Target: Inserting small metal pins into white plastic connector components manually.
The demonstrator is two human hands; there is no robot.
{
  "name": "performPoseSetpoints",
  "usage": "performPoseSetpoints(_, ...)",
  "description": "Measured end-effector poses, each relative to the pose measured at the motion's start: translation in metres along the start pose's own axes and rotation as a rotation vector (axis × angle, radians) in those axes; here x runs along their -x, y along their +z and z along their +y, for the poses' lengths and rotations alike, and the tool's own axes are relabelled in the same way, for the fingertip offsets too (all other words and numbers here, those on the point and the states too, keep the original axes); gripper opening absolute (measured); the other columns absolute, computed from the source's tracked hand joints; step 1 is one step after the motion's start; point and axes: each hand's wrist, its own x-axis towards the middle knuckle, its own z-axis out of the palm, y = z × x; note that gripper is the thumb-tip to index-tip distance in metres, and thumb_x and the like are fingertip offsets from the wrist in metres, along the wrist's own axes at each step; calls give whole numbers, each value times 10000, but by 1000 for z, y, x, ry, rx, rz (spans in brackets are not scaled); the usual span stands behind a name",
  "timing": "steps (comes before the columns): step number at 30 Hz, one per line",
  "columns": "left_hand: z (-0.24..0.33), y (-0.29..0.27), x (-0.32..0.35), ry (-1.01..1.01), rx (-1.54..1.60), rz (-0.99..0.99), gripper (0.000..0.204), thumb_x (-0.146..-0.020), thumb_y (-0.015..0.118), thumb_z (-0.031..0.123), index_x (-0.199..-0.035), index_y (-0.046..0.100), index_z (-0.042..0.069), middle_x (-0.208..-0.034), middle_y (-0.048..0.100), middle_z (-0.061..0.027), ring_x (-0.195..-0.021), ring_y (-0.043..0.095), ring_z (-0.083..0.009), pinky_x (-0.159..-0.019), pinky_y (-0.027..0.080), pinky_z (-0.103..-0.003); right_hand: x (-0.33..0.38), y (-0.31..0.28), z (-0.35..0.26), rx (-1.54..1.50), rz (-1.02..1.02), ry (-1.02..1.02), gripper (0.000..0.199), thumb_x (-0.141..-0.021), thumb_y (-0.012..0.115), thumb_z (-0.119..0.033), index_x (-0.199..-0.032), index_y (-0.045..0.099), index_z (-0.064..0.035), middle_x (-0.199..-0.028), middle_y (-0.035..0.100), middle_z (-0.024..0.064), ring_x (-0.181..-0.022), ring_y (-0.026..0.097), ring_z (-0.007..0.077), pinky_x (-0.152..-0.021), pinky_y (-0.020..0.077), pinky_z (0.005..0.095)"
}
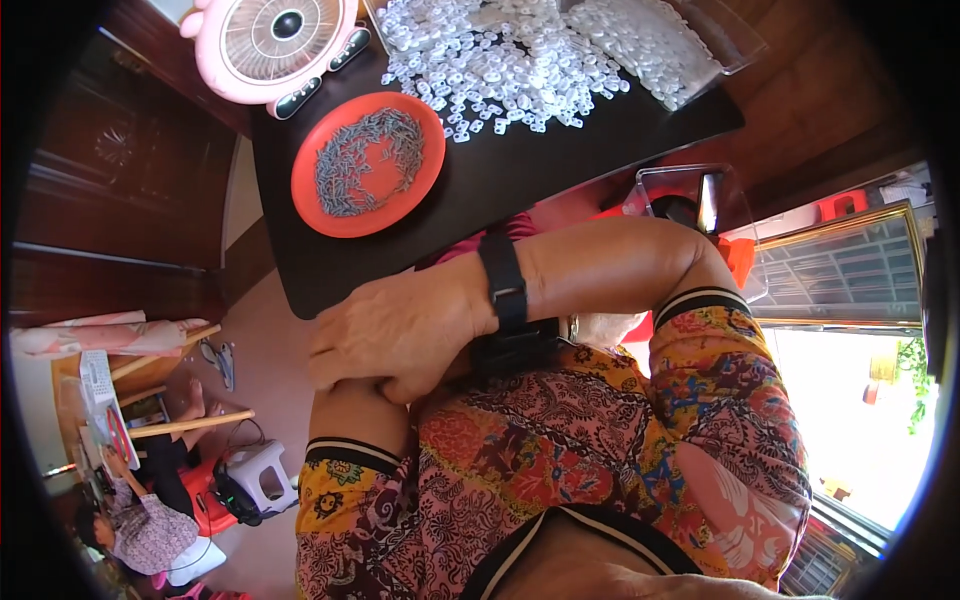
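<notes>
My right forearm lies across my body, and my right hand rests with curled fingers on my left arm near the elbow. A black strap goes round the right wrist. Folded beneath, my left forearm is mostly hidden, with another black strapped device on it. Only a sunlit bit of my left hand shows; its fingers are out of sight. Beyond my arms, an orange-red plate of small grey screw-like pieces sits on the dark table. Small white plastic pieces with holes are heaped behind it.
A pink fan stands at the table's far left. At the far right, a clear tray holds more white pieces. Another person sits at lower left beside a grey plastic stool. A bright opening is on the right.
</notes>
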Motion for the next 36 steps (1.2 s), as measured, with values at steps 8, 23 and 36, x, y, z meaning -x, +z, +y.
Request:
performPoseSetpoints(8, -1, -9, -7, -56, 260, 105, 266, -820, 610, 301, -944, 605, 66, -791, 645, -70, -726, 630, -187, -622, 496, -328, 44, -68, 6, 161, -243, 327, 132, -776, 588, -156, -716, 617, -42, -800, 596, 132, -734, 586, 321, -645, 478, 420)
performPoseSetpoints(23, 191, -22, -59, 18, 1490, -908, 218, -776, 592, 148, -716, 556, -58, -659, 575, -123, -642, 541, -174, -618, 401, -340, 141, -91, 1, 613, 485, 866, 108, -788, 685, -93, -755, 616, -17, -666, 571, 92, -550, 570, 227, -511, 449, 308)
performPoseSetpoints(36, 208, 7, -57, 125, 1397, -887, 218, -778, 589, 150, -719, 556, -57, -663, 576, -133, -641, 542, -190, -617, 402, -346, 140, -96, 7, 665, 222, 850, 130, -786, 676, -141, -749, 596, -46, -697, 569, 91, -611, 583, 292, -541, 460, 375)
